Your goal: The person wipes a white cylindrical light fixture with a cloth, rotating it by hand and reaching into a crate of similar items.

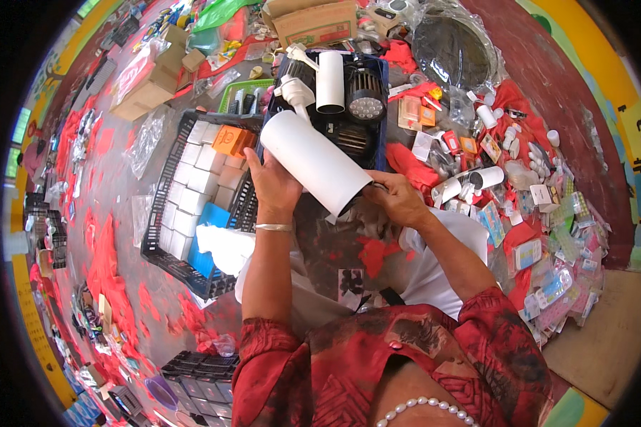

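Observation:
A white cylindrical track light (313,160) lies slantwise between my two hands, its dark-rimmed end pointing down and to the right. My left hand (276,188) is curled under its left side, with the thumb up along it. My right hand (397,199) grips the rim of the lower end; what lies under its fingertips is partly hidden. A white track adapter (294,92) joins the light's upper end. Just beyond is a dark blue crate (382,78) with another white cylindrical light (330,82) and a black spotlight (365,96) in it.
To my left stands a black crate (165,171) of small white boxes, with an orange box (233,141) and a blue packet (208,235). A cardboard box (146,78) sits farther left. Packages and loose goods (548,285) cover the floor to the right; red scraps (377,252) lie near my legs.

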A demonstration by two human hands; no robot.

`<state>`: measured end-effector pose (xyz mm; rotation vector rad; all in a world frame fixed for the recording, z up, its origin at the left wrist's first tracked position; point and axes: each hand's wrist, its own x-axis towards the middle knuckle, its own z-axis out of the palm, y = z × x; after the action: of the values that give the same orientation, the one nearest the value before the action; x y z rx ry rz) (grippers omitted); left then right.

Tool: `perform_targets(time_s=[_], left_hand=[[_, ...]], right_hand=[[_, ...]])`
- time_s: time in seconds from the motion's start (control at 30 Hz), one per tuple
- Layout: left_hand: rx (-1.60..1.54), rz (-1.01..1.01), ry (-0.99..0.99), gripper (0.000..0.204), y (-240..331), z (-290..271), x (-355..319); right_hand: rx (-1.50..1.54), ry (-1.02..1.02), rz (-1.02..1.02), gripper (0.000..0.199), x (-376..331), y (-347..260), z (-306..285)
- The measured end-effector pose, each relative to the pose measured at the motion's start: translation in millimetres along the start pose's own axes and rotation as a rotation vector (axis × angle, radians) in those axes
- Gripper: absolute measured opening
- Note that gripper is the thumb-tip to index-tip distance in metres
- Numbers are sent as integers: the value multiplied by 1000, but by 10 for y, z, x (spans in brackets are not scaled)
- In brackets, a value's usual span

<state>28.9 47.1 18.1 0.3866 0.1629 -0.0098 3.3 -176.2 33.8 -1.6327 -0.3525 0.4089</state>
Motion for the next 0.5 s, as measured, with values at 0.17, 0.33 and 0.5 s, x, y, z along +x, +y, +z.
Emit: perform_targets(time_s=[0.17,0.33,0.5], left_hand=[[237,89,0,62,-27,6,39],[1,-60,-53,77,-80,90,-53],[56,-151,66,73,-64,47,-62]], right_hand=[[244,-52,155,26,-40,-63,-23],[148,-178,193,27,-151,-332,59],[-135,-248,183,33,-175,-413,-122]])
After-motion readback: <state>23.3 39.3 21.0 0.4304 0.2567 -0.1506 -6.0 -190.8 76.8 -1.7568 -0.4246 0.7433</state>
